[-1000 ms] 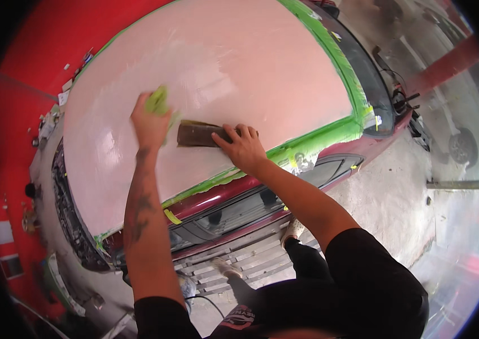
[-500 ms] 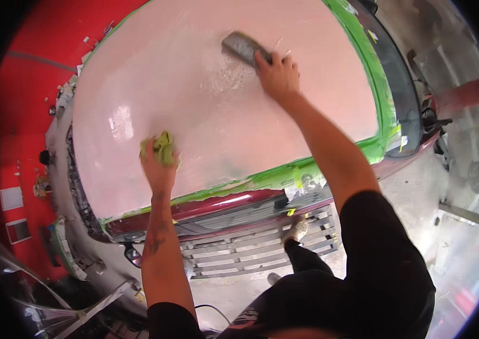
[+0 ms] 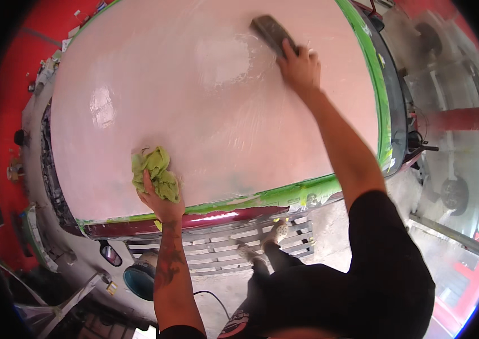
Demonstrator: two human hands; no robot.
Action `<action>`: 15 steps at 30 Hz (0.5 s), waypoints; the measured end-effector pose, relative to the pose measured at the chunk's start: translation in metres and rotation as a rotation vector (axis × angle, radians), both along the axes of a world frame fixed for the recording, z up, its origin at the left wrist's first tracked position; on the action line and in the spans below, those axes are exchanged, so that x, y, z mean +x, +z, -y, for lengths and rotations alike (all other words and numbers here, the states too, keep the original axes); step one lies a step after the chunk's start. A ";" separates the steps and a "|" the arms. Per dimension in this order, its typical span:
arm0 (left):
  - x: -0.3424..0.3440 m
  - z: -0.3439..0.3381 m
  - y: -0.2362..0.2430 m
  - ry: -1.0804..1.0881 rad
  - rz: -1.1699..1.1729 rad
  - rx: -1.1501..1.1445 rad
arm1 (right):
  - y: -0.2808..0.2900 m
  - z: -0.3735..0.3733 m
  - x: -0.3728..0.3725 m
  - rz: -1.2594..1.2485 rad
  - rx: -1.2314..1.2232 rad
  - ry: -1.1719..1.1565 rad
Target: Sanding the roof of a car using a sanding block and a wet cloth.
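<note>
A wide, wet panel (image 3: pixel 205 130) coated in pale pink, apparently a vehicle's roof, spreads before me, edged with green masking tape (image 3: pixel 301 188). My right hand (image 3: pixel 302 72) is closed round the near end of a long dark sanding block (image 3: pixel 273 34), which lies against the far right part of the panel. Whitish slurry shows on the surface left of the block. At the near left, my left hand (image 3: pixel 161 204) grips a crumpled yellow-green cloth (image 3: pixel 153 168) over the panel. Some of the fingers are hidden by the cloth.
Below the panel's near edge is a slatted platform (image 3: pixel 222 251) where my feet are. A blue-green bucket (image 3: pixel 140 279) stands beside my left forearm, near a side mirror (image 3: pixel 111 253). A dark cable (image 3: pixel 214 296) lies on the floor.
My right hand has moved the sanding block away and to the right. The left hand with the cloth sits lower in view, and more of the cloth shows. The view has shifted, revealing the bucket.
</note>
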State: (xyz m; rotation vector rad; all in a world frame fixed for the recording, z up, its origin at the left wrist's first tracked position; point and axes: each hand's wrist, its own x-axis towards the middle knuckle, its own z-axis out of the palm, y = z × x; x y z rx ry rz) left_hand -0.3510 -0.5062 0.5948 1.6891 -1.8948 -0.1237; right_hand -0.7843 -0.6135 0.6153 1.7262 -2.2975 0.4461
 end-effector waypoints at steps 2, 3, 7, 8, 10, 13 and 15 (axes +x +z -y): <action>0.009 0.000 0.001 0.027 0.019 0.013 | -0.011 -0.043 0.056 0.028 -0.009 0.092; 0.010 0.000 0.000 0.028 0.008 0.017 | -0.020 -0.079 0.087 0.043 0.062 0.141; 0.018 -0.004 -0.004 0.041 0.041 0.090 | 0.001 -0.141 0.138 0.112 0.180 0.500; 0.018 -0.004 -0.005 0.055 0.034 0.101 | 0.001 -0.121 0.121 0.073 0.220 0.520; 0.010 -0.001 -0.010 0.022 0.022 0.097 | 0.001 -0.055 0.079 -0.126 0.189 0.362; 0.001 -0.001 -0.003 -0.004 0.017 0.076 | 0.028 0.057 0.021 -0.066 0.156 0.091; 0.000 -0.003 -0.007 0.002 0.008 0.072 | 0.025 0.072 0.022 -0.065 0.130 0.015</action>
